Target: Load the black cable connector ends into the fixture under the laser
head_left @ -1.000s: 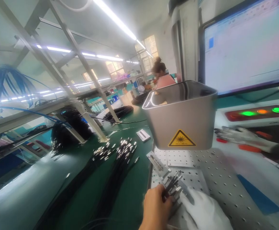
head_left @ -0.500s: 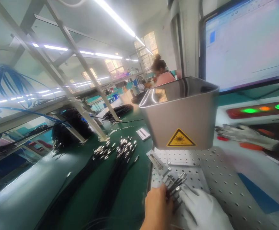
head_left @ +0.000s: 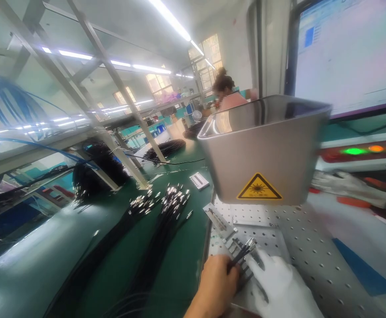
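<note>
Low in the head view, my bare left hand (head_left: 217, 280) is closed round several black cables (head_left: 239, 255) with shiny metal connector ends. My right hand (head_left: 280, 280), in a white glove, reaches in from the right, its fingertips at those connector ends. Its fingers look bent round the cable ends, though their undersides are hidden. Both hands are over a slotted metal fixture (head_left: 219, 221) that lies slanted on a perforated metal plate (head_left: 315, 256).
A steel housing (head_left: 269, 154) with a yellow laser warning sign overhangs the plate. Cable bundles (head_left: 176, 201) lie on the green table (head_left: 176, 269) to the left. A monitor (head_left: 352, 57) and lit buttons (head_left: 375, 149) are at right. Another person (head_left: 227, 92) sits further back.
The view has shifted slightly, so the housing and monitor appear further right. My left hand has moved a little down and left along the cables; my right hand stays at the connector ends.
</note>
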The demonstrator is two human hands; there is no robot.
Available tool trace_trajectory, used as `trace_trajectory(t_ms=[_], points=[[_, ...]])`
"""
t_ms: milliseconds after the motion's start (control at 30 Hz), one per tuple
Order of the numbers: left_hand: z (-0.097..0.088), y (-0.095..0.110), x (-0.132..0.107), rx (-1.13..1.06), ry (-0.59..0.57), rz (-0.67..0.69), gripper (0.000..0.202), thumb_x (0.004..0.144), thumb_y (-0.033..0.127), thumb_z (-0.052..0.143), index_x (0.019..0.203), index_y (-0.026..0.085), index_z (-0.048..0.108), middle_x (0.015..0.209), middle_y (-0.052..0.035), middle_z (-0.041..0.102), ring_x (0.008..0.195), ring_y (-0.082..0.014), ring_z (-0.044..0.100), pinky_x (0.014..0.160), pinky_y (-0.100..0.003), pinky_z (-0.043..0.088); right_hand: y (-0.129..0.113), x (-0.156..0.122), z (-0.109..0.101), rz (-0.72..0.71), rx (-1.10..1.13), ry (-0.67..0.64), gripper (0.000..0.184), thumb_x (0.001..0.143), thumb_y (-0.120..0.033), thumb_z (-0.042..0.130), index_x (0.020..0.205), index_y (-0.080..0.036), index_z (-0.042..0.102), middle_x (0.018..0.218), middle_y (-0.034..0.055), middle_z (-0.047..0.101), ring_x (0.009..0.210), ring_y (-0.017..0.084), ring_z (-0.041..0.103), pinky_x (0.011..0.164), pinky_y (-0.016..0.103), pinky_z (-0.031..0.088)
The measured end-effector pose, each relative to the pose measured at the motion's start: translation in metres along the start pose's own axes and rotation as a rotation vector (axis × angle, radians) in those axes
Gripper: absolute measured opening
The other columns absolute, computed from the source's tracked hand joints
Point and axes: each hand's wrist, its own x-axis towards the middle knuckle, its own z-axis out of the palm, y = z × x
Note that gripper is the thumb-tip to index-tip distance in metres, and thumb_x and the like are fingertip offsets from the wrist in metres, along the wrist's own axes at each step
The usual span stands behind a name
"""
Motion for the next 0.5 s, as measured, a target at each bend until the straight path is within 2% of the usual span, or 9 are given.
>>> trace_trajectory(t_ms=[200, 300, 500], points=[[-0.002, -0.004, 0.008, -0.158, -0.075, 0.038, 0.03, 0.079, 0.016, 0.054, 0.055, 0.02, 0.037, 0.054, 0.0075, 0.03, 0.058, -0.0106, 0.03, 0.056, -0.028, 0.02, 0.0, -0.001, 0.001, 0.025, -0.014, -0.057, 0.054, 0.069, -0.017, 0.066, 0.122, -0.03, 0.067, 0.124, 0.01, 0.059, 0.078, 0.023, 0.057, 0.068, 0.034, 0.053], [0.001, -0.007, 0.011, -0.203, -0.093, 0.026, 0.028, 0.08, 0.017, 0.053, 0.056, 0.021, 0.038, 0.054, 0.0076, 0.031, 0.058, -0.0106, 0.029, 0.056, -0.028, 0.021, -0.002, -0.001, -0.001, 0.014, -0.05, -0.024, 0.056, 0.067, -0.016, 0.066, 0.122, -0.027, 0.067, 0.121, 0.0113, 0.06, 0.076, 0.023, 0.056, 0.066, 0.034, 0.053], [0.006, -0.003, 0.009, -0.064, -0.066, 0.026, 0.029, 0.084, 0.021, 0.052, 0.059, 0.021, 0.037, 0.059, 0.0059, 0.035, 0.063, -0.0126, 0.035, 0.061, -0.03, 0.022, -0.001, -0.002, 0.001, 0.018, 0.054, -0.009, 0.048, 0.075, -0.017, 0.06, 0.122, -0.02, 0.067, 0.121, 0.0153, 0.058, 0.086, 0.026, 0.056, 0.075, 0.035, 0.053]])
